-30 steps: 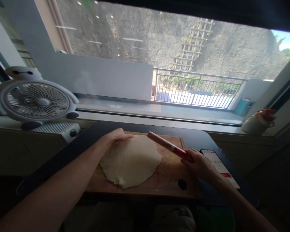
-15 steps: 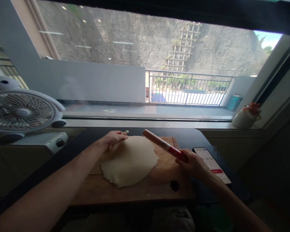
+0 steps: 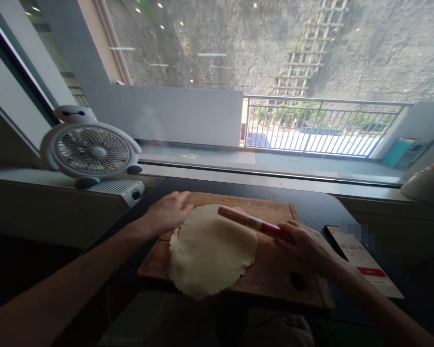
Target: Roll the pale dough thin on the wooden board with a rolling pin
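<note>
A thin, pale sheet of dough (image 3: 213, 255) with a ragged rim lies on a wooden cutting board (image 3: 275, 284). Its near edge hangs slightly past the board's front. By the dough's far left edge is my left hand (image 3: 169, 210), back upward, fingers loosely stretched and a little blurred; nothing shows in them. My right hand (image 3: 304, 241) is closed around one end of a rolling pin (image 3: 244, 220) with a red printed wrap. The pin's free end points left above the far part of the dough; whether it touches is unclear.
The board rests on a dark table (image 3: 311, 202). A phone (image 3: 365, 262) showing a timer lies right of the board. A white fan (image 3: 97, 152) stands at the left, beside a white ribbed box (image 3: 119, 190). A window sill (image 3: 275, 182) runs behind, with a white figure (image 3: 427, 183) at right.
My left hand has let go of the dough's far edge, which now lies lower. The dough has shifted toward me on the board. The view has turned left; the right hand still grips the pin.
</note>
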Action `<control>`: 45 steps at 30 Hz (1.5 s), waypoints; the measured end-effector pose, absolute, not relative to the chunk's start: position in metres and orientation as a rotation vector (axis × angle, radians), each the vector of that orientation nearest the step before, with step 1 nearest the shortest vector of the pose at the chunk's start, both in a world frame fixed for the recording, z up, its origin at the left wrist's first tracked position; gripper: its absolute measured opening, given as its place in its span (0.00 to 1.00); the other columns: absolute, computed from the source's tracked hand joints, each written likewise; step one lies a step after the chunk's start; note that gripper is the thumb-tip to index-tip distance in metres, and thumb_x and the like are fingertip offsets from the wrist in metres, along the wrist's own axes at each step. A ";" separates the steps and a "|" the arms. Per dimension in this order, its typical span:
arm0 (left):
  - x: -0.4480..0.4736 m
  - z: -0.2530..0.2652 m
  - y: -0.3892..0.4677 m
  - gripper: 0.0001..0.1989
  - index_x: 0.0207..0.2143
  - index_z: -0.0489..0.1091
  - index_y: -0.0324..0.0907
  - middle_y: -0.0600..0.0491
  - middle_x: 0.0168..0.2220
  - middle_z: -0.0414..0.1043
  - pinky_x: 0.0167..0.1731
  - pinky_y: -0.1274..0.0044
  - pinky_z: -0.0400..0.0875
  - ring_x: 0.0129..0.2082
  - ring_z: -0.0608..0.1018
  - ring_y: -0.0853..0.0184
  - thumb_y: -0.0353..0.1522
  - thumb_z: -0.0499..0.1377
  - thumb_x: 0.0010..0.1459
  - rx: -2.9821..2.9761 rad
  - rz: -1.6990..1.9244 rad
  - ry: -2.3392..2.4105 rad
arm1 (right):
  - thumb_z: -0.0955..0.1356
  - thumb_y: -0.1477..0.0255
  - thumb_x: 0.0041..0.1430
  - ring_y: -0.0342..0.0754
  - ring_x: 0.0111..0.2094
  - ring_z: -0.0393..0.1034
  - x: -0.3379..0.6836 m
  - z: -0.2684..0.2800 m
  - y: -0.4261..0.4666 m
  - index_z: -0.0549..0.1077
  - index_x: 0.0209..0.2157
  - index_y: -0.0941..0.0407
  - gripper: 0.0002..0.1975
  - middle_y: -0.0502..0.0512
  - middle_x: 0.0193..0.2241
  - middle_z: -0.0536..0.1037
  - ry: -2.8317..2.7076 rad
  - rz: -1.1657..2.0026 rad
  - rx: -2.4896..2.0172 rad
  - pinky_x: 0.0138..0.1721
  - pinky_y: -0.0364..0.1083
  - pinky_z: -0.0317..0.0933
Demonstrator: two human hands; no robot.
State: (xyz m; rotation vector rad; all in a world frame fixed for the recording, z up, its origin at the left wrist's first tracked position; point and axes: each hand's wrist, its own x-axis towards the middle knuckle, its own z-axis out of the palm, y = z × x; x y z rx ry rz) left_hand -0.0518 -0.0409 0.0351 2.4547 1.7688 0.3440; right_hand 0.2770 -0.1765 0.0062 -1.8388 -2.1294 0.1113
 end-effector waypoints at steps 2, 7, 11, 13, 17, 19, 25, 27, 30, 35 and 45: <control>-0.013 0.030 -0.031 0.26 0.57 0.61 0.38 0.46 0.57 0.64 0.55 0.74 0.57 0.57 0.66 0.62 0.40 0.40 0.62 2.588 0.515 1.624 | 0.62 0.61 0.62 0.46 0.30 0.67 0.261 0.005 -0.172 0.72 0.37 0.51 0.11 0.52 0.32 0.73 -2.175 0.059 -1.807 0.30 0.44 0.54; 0.059 -0.003 -0.014 0.31 0.62 0.53 0.36 0.44 0.65 0.48 0.61 0.62 0.40 0.65 0.50 0.57 0.45 0.37 0.63 2.689 0.094 1.341 | 0.62 0.67 0.62 0.50 0.41 0.65 0.255 -0.007 -0.175 0.69 0.45 0.51 0.11 0.54 0.40 0.72 -2.195 -0.100 -1.771 0.43 0.47 0.56; 0.091 -0.008 0.024 0.33 0.64 0.48 0.36 0.44 0.66 0.44 0.61 0.58 0.38 0.66 0.47 0.58 0.46 0.33 0.64 2.654 0.187 1.467 | 0.61 0.64 0.63 0.53 0.44 0.63 0.274 -0.014 -0.166 0.67 0.50 0.52 0.15 0.56 0.41 0.71 -2.089 -0.199 -1.863 0.46 0.51 0.55; 0.107 -0.002 0.043 0.32 0.63 0.50 0.37 0.44 0.65 0.47 0.60 0.59 0.41 0.65 0.49 0.59 0.46 0.33 0.64 2.636 0.226 1.529 | 0.61 0.60 0.63 0.54 0.45 0.62 0.282 -0.014 -0.156 0.68 0.48 0.53 0.17 0.57 0.42 0.71 -2.059 -0.199 -1.892 0.47 0.52 0.55; 0.105 0.000 0.041 0.28 0.61 0.56 0.42 0.47 0.64 0.53 0.60 0.61 0.44 0.64 0.53 0.61 0.42 0.33 0.65 2.652 0.147 1.501 | 0.62 0.61 0.62 0.53 0.47 0.61 0.287 -0.013 -0.153 0.69 0.46 0.53 0.15 0.57 0.44 0.71 -2.070 -0.143 -1.847 0.48 0.52 0.54; 0.080 -0.006 0.017 0.27 0.61 0.56 0.45 0.50 0.64 0.53 0.60 0.60 0.43 0.64 0.52 0.61 0.41 0.34 0.65 2.721 0.078 1.407 | 0.62 0.65 0.63 0.52 0.48 0.60 0.284 -0.015 -0.162 0.65 0.52 0.52 0.16 0.56 0.46 0.70 -2.108 -0.101 -1.761 0.51 0.51 0.52; 0.034 -0.016 -0.023 0.29 0.64 0.50 0.48 0.55 0.66 0.47 0.62 0.63 0.37 0.65 0.49 0.61 0.46 0.39 0.63 2.946 0.066 1.216 | 0.62 0.66 0.63 0.53 0.55 0.55 0.281 -0.019 -0.166 0.59 0.58 0.51 0.22 0.56 0.54 0.66 -2.123 -0.009 -1.698 0.57 0.53 0.46; 0.049 -0.015 0.001 0.30 0.64 0.50 0.46 0.53 0.65 0.48 0.61 0.62 0.38 0.65 0.49 0.60 0.46 0.36 0.63 2.889 0.033 1.328 | 0.60 0.61 0.64 0.55 0.57 0.52 0.286 -0.016 -0.145 0.64 0.54 0.53 0.19 0.58 0.53 0.67 -2.087 -0.024 -1.752 0.57 0.55 0.46; 0.080 -0.013 0.051 0.32 0.64 0.48 0.42 0.50 0.66 0.47 0.60 0.61 0.42 0.65 0.49 0.59 0.46 0.33 0.63 2.761 -0.023 1.447 | 0.55 0.56 0.65 0.58 0.58 0.51 0.296 -0.009 -0.108 0.71 0.43 0.55 0.22 0.61 0.50 0.68 -2.067 0.026 -1.872 0.55 0.57 0.47; 0.082 -0.013 0.057 0.30 0.64 0.48 0.43 0.50 0.65 0.48 0.60 0.61 0.43 0.65 0.48 0.60 0.43 0.33 0.64 2.789 -0.060 1.404 | 0.53 0.55 0.65 0.59 0.60 0.48 0.298 -0.006 -0.104 0.71 0.44 0.56 0.26 0.61 0.52 0.68 -2.075 0.096 -1.932 0.56 0.59 0.46; 0.056 -0.013 0.009 0.30 0.63 0.52 0.45 0.52 0.64 0.53 0.60 0.64 0.45 0.64 0.53 0.59 0.47 0.36 0.63 2.912 0.049 1.305 | 0.52 0.51 0.63 0.59 0.64 0.40 0.292 -0.011 -0.116 0.60 0.58 0.56 0.31 0.59 0.61 0.58 -2.144 0.090 -1.889 0.60 0.60 0.39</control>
